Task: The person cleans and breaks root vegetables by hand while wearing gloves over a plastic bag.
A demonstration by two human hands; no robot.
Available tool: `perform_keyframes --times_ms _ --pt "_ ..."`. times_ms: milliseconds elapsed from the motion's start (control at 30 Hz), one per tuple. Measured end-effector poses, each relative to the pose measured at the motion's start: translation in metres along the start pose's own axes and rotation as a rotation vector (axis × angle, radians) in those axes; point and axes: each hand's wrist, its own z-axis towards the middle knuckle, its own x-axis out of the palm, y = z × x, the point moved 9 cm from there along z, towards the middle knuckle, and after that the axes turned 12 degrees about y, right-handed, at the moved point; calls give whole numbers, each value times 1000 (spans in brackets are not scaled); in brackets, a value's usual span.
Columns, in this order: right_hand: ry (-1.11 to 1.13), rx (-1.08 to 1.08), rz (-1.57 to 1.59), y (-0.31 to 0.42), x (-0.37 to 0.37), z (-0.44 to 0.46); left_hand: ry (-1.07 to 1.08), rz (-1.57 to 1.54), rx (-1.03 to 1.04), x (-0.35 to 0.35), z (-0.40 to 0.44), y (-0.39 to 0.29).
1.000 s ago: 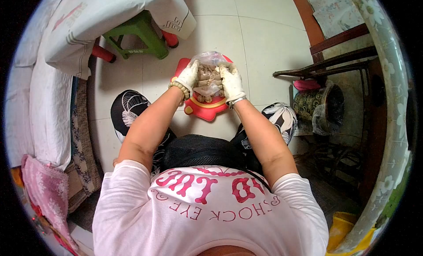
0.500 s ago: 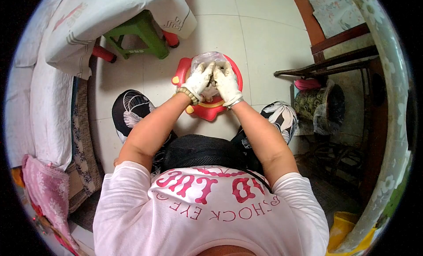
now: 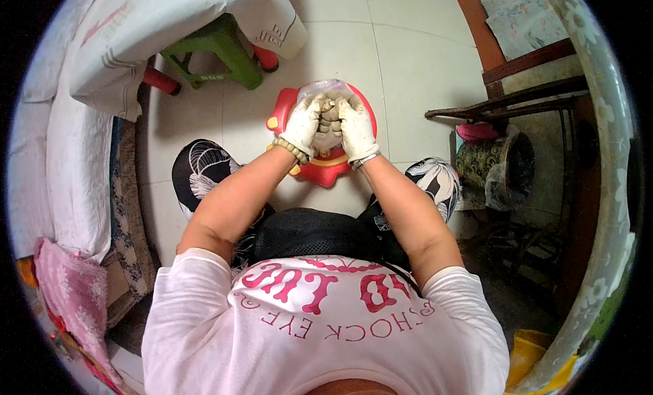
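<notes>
Grip: I'm flanking tan lumps (image 3: pixel 330 120) with left hand (image 3: pixel 303 126), right hand (image 3: pixel 357 128), closure unclear | plastic bag (image 3: pixel 332 89) likely feeling light, slippery; supporting both sides

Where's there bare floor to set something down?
Bare pale floor tiles lie between the red cylindrical leg and the dark slender frame, and left of the red-and-yellow plastic piece. Crowded above it: clear plastic bag, white-gloved left hand, white-gloved right hand.
</notes>
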Motion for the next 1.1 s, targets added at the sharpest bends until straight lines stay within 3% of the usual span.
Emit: perform_keyframes --times_ms 167,367,500,567,700,800,833,900,1033,1100 --pt "-40 42 46 3 -1 -4 -5 -111 -123 -9 1 12" --pt "-59 6 -126 -4 -24 6 -96 7 -73 -13 0 -1" --pt "-30 67 -60 -13 -28 9 -162 61 -63 -27 1 -3" --pt "-32 -75 -516 -11 -35 16 -177 85 -64 -28 0 -4" --pt "-43 -11 -744 -13 -36 14 -136 71 -83 -20 0 0" --pt "-29 -52 -788 8 -9 3 -176 67 -147 -15 -9 -1" --pt "-18 24 -725 22 14 -10 -208 72 -159 -17 -10 0" --pt "-9 98 -662 15 16 -13 -184 -86 -47 -16 -7 8" --pt "75 0 -512 1 6 -5 -183 62 -104 -13 -8 5" --pt "41 -66 -432 -6 -4 3 -16 492 26 -2 3 -16"
